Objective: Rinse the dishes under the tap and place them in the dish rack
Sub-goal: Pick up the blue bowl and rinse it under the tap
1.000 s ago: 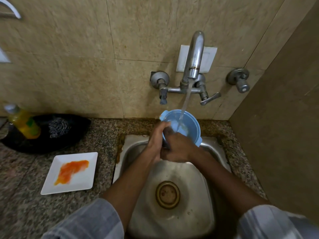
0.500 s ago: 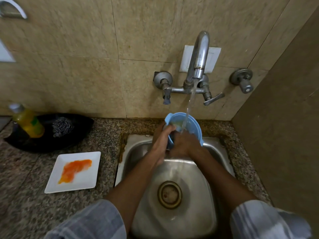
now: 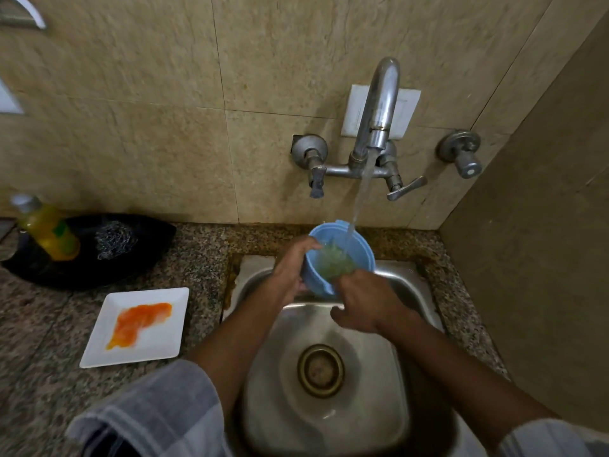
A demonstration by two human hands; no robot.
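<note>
Since 0.5 s back the blue bowl (image 3: pixel 342 255) has tipped more toward the person, and greenish water now shows inside where it looked paler before; the right hand (image 3: pixel 365 305) has slid down off the rim to the near lip.

Near: striped sleeves at the bottom edge, both forearms reaching over the steel sink (image 3: pixel 425 291). Drain (image 3: pixel 321 371) is open, basin holds only a thin wet film, no standing water, no other dishes in it.

Mid: left hand (image 3: pixel 290 272) is wrapped round the bowl's left wall, thumb over the rim, a closed grip on it. Right hand sits at the near lip, fingers curled; whether it's actually pinching the bowl or just rubbing it I cannot tell. Bowl is held above the sink's back edge, right under the stream, with cloudy green water swirling in it.

To rinse well, prob.: keep the bowl under the stream, swirl, tip the dirty water toward the drain, repeat till it runs clear, and do the outside too. Keep the left hold firm, since wet plastic slips.

Left, on the bench (image 3: pixel 204 258): white square plate (image 3: pixel 164 341) with an orange smear, not yet rinsed. Beyond it a black dish (image 3: pixel 155 239) holding a steel scrubber (image 3: pixel 112 239) and a yellow soap bottle (image 3: pixel 49 232).

Far: tap (image 3: pixel 379 110) on the tiled wall, running. No dish rack in view.
</note>
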